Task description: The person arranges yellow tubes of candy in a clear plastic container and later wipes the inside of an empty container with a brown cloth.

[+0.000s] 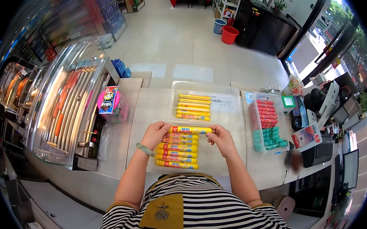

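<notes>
Both of my hands hold one yellow tube-shaped wrapped stick [190,129] by its ends, level above the counter [224,162]. My left hand [157,135], with a green bangle at the wrist, pinches the left end. At the right end are the thumb and fingers of my right hand [222,140]. Beneath and nearer me lies a column of several yellow wrapped sticks [178,155], side by side; the held one partly covers the farthest. Just beyond my hands is a clear plastic bin [227,113] with another row of yellow wrapped sticks [193,107] along its left side.
To the right, a second clear bin [282,114] holds red wrapped sticks [267,113] and green ones [271,137]. A keyboard [318,152] and other devices stand beyond it. On the left are a glass-covered roller grill [72,102] with sausages and a pink-lidded jar [119,113].
</notes>
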Demonstrator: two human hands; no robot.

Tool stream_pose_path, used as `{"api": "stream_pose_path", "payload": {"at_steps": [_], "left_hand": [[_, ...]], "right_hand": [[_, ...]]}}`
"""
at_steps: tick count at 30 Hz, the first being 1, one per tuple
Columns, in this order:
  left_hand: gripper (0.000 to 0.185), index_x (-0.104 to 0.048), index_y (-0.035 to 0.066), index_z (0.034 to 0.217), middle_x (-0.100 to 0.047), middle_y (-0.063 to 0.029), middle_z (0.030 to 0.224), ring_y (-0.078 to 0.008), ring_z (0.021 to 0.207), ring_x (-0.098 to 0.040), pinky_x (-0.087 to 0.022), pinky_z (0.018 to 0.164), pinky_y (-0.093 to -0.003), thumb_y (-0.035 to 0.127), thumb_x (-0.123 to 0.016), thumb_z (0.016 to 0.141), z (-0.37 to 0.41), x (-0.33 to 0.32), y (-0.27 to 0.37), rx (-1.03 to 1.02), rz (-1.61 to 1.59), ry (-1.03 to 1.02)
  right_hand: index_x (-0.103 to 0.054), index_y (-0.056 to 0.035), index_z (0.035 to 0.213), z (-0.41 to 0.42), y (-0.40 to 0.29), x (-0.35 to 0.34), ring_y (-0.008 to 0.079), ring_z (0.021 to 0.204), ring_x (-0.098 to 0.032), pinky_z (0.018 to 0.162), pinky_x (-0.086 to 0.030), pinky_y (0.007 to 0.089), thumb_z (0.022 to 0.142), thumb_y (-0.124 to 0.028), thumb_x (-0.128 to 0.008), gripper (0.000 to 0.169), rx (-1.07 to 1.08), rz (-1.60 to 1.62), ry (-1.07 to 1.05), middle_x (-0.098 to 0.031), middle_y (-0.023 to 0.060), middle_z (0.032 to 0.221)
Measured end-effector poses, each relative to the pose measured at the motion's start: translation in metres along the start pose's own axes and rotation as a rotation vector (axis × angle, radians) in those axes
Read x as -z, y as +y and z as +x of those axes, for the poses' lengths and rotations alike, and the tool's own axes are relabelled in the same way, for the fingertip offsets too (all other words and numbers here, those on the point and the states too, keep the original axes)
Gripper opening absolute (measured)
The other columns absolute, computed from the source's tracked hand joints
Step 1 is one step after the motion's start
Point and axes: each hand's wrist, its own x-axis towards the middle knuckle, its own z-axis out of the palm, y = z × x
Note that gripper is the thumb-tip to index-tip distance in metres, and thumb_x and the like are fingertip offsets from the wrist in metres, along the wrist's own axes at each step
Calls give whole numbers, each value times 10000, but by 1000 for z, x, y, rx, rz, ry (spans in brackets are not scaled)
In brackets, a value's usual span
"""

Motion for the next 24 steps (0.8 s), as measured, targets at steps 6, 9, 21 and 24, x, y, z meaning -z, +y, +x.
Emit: {"api": "stream_pose_path", "payload": {"at_steps": [6, 9, 21, 24], "left_hand": [[199, -637, 0, 1043, -635, -20, 819, -92, 688, -561, -473, 642, -243, 133, -635, 896, -20, 17, -27, -197, 179, -101], [211, -636, 8, 1036, -640, -46, 876, -159, 766, -594, -492, 720, -290, 107, -669, 852, -29, 21, -28, -309, 533, -75], [196, -652, 84, 916, -497, -86, 1284, -327, 1320, -316, -159, 1093, -604, 189, -708, 760, -17, 22, -46, -634, 1207, 31], [176, -656, 86, 887, -443, -98, 1358, -353, 1387, -219, -84, 1093, -658, 209, -705, 771, -15, 23, -49, -608, 1235, 32]], "right_hand": [[-628, -11, 1069, -15, 27, -6, 53, 685, -538, 582, -432, 200, 873, -63, -643, 204, -80, -40, -4, -611, -7, 820], [-626, -11, 1062, -22, 46, -11, 48, 696, -528, 590, -433, 198, 865, -62, -652, 205, -86, -29, 8, -607, -8, 833], [-599, -19, 991, -1, 85, -20, 66, 717, -541, 653, -460, 207, 831, -41, -686, 183, -4, -174, 104, -605, 5, 831], [-607, -19, 960, 3, 94, -20, 93, 705, -567, 660, -483, 240, 805, -100, -723, 211, -23, -293, 122, -626, 23, 798]]}}
